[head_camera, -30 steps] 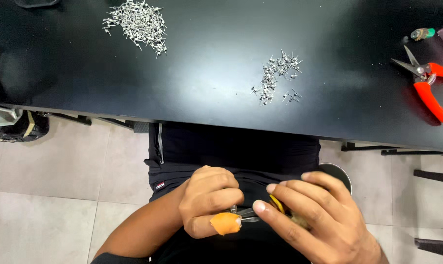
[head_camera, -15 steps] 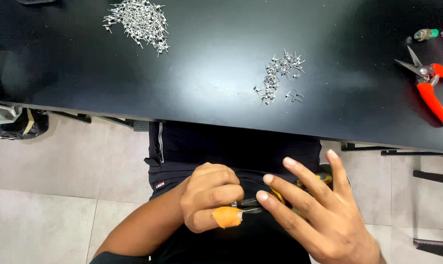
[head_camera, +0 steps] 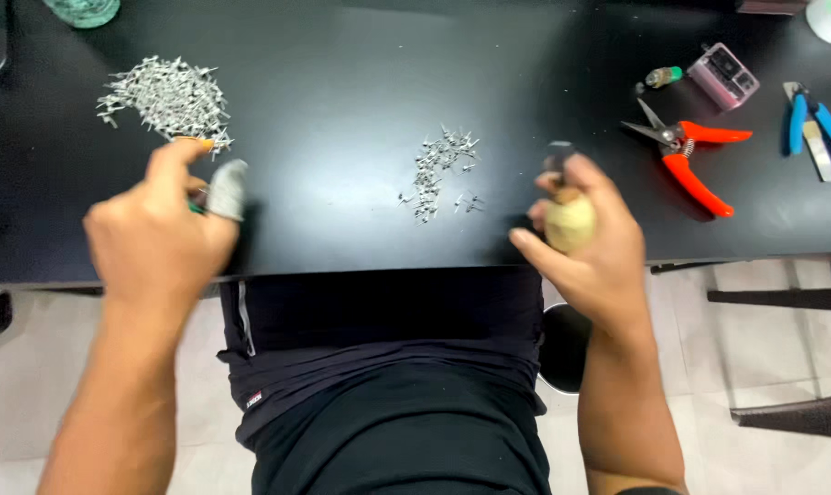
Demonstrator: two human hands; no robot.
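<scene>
While the left hand (head_camera: 159, 234) is motion-blurred, I can't tell if it's pinching anything. Fingers are curled loosely. There's an orange cap (head_camera: 194, 142) on one fingertip and a grey finger cot (head_camera: 225, 191) on another, with a hint of green between them that's too smeared to identify.

Just beyond its fingertips is the big pile of small metal pieces (head_camera: 166, 96) on the black table (head_camera: 342, 55). The hand hangs over the table's near edge, close to the pile but not touching it.

Between the two hands, nearer the right one, is the smaller scatter of metal pieces (head_camera: 438, 170).

The right hand (head_camera: 585, 243) is closed around a yellowish rounded object (head_camera: 569, 223). A dark tip (head_camera: 558, 156) pokes out above the fingers, and the index finger sticks out to its left. It's held upright just above the table edge.

Further right of that hand, well apart and untouched, are the orange-handled snips (head_camera: 686, 156), a small green-ended part (head_camera: 663, 76), a small pink box (head_camera: 725, 73) and blue-handled pliers (head_camera: 814, 119).

My read is that this is a fetch step. The left hand is at the big pile and the right has the gripped object parked and ready.

A pick from that pile calls for:
- a fine two-finger pinch with the capped tips, taking a single piece
- care that the tangle doesn't drag neighbours along
- the right hand keeping the dark tip steady and facing up
</scene>
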